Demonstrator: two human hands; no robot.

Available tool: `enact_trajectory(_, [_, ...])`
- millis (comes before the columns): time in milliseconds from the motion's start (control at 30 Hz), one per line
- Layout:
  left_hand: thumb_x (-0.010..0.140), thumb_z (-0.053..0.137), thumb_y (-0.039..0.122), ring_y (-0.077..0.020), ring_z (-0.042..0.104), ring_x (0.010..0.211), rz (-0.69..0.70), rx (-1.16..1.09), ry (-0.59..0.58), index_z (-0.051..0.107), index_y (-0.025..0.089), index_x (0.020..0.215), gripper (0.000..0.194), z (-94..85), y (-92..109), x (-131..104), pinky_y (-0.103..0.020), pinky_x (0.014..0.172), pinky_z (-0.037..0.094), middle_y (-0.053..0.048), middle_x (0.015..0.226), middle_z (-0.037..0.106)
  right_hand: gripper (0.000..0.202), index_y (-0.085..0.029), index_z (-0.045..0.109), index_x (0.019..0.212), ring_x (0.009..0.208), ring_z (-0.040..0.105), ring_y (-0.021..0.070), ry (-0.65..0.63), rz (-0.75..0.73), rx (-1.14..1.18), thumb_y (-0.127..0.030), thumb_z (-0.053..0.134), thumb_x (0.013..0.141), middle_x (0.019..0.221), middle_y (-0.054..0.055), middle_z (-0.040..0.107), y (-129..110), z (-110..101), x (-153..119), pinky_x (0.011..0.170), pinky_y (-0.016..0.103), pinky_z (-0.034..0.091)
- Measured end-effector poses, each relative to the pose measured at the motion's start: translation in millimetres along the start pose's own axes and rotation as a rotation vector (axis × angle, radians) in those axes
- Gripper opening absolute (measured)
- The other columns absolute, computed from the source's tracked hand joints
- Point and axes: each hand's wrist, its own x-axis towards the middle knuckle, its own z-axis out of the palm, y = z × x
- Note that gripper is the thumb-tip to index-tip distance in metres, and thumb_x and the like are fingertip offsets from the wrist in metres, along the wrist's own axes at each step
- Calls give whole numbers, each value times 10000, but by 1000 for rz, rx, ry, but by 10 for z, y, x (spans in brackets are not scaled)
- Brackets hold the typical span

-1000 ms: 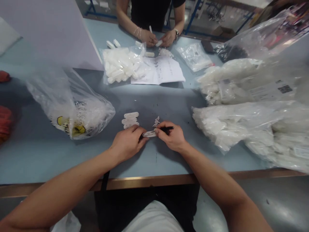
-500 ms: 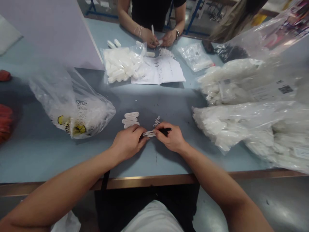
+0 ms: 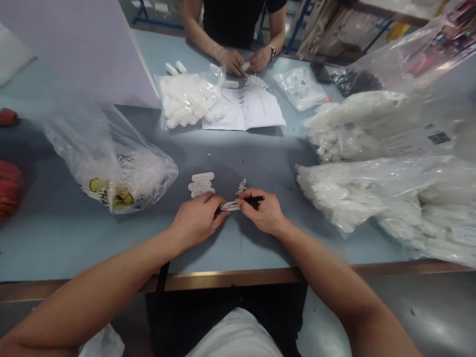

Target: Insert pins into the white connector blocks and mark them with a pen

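My left hand [image 3: 197,218] is closed on one end of a small white plastic strip [image 3: 229,206] with rows of dark holes. Pinched in my right hand [image 3: 262,210] is a slim black tool [image 3: 256,199], its tip end over the strip; whether it is a pen or tweezers I cannot make out. Something dark shows beside my left thumb, too small to name. Just beyond my left hand lie several similar white strips [image 3: 201,186] in a stack of rows. A little heap of tiny white parts [image 3: 241,186] is just past my right fingertips.
A clear bag of small white parts [image 3: 130,183] stands at left, and large bags [image 3: 342,193] fill the right. Across the table, a co-worker's hands [image 3: 245,63] hold a small white piece near a printed sheet [image 3: 256,111] and a bag of white pieces [image 3: 189,99].
My hands, the strip and the black tool stay almost in place. Across the table, the white stick upright in the co-worker's hand no longer shows, and that hand has shifted slightly.
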Motion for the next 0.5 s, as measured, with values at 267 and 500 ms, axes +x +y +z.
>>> enact_trajectory(267, [895, 473, 439, -206, 632, 848, -9, 14, -12, 612, 236, 1018, 275, -13, 8, 2, -303, 654, 470, -36, 999, 645, 165, -200, 674, 755, 618, 583, 114, 30, 11, 37, -353, 620, 778, 671, -11, 656, -4, -36, -7, 597, 218, 435])
enact_trajectory(500, [893, 480, 432, -200, 631, 865, -4, 7, -12, 613, 236, 1033, 276, -21, 5, -2, -299, 687, 480, -45, 999, 644, 168, -208, 672, 748, 595, 567, 113, 17, 4, -2, -361, 607, 774, 669, -14, 655, -3, -15, -2, 579, 218, 430])
